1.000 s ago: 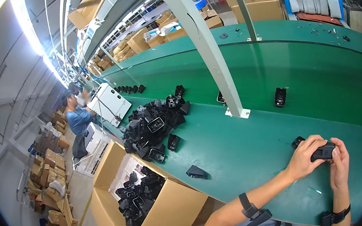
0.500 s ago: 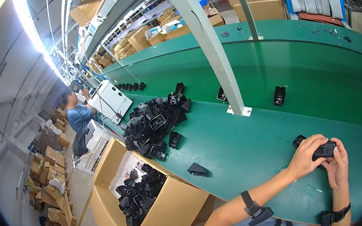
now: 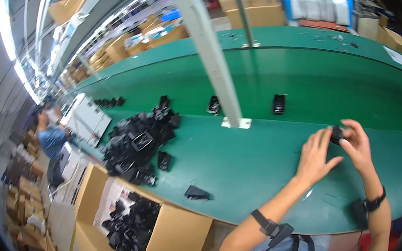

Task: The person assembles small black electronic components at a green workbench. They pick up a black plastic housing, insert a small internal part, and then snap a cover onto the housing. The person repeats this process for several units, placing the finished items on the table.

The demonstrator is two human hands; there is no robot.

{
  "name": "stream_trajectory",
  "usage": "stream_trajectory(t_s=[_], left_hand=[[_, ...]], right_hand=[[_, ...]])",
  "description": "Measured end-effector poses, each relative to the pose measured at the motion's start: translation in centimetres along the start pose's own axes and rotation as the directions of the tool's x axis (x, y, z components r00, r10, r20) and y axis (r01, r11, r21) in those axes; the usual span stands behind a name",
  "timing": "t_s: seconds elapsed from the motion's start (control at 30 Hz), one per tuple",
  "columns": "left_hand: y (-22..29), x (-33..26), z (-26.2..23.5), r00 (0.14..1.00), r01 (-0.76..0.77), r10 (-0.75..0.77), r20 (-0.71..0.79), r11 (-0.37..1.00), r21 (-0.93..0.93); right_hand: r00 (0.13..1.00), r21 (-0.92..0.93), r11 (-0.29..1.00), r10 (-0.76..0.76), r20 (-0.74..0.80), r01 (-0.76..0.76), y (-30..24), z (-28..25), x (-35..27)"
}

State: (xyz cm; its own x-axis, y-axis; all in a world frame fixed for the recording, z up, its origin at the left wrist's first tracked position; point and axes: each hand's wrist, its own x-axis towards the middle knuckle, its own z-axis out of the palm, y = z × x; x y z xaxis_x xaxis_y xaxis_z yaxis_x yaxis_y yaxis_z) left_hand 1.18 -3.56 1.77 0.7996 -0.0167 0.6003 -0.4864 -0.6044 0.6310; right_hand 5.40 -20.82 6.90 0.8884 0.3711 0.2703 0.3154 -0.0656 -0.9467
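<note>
Over the green worktop on the right, my right hand (image 3: 357, 147) pinches a small black plastic casing (image 3: 336, 135) between thumb and fingers. My left hand (image 3: 313, 157) is beside it with fingers stretched out and thumb apart. Its fingertips reach the casing's near-left side; whether they press on it I cannot tell. Black straps with small devices circle both forearms. Farther back, a similar black casing (image 3: 278, 104) stands on the green surface, and another casing (image 3: 213, 105) is next to the post.
A heap of black casings (image 3: 133, 142) lies left on the worktop (image 3: 236, 165), with a loose wedge-shaped part (image 3: 196, 192) near its front edge. An open cardboard box (image 3: 177, 238) of black parts stands below. A white metal post (image 3: 205, 51) rises midway. A person (image 3: 51, 140) works at far left.
The view has swung right. Both hands have moved farther over the worktop, and my left fingers have straightened. My right hand now pinches the casing. A small black part beside my left hand no longer shows.
</note>
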Motion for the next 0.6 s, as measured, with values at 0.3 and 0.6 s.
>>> stream_trajectory(t_s=[0.3,0.6], left_hand=[[-1.3,-1.2,-0.1,0.958,0.033,-0.143,0.247,0.916,0.400],[-2.0,-0.5,-0.1,0.941,0.105,-0.212,0.264,0.924,0.368]], right_hand=[[0.904,-0.782,0.454,-0.234,0.359,0.428,3.5,-0.2,12.3],[0.937,-0.889,0.312,-0.211,0.277,0.334,6.0,0.1,10.7]])
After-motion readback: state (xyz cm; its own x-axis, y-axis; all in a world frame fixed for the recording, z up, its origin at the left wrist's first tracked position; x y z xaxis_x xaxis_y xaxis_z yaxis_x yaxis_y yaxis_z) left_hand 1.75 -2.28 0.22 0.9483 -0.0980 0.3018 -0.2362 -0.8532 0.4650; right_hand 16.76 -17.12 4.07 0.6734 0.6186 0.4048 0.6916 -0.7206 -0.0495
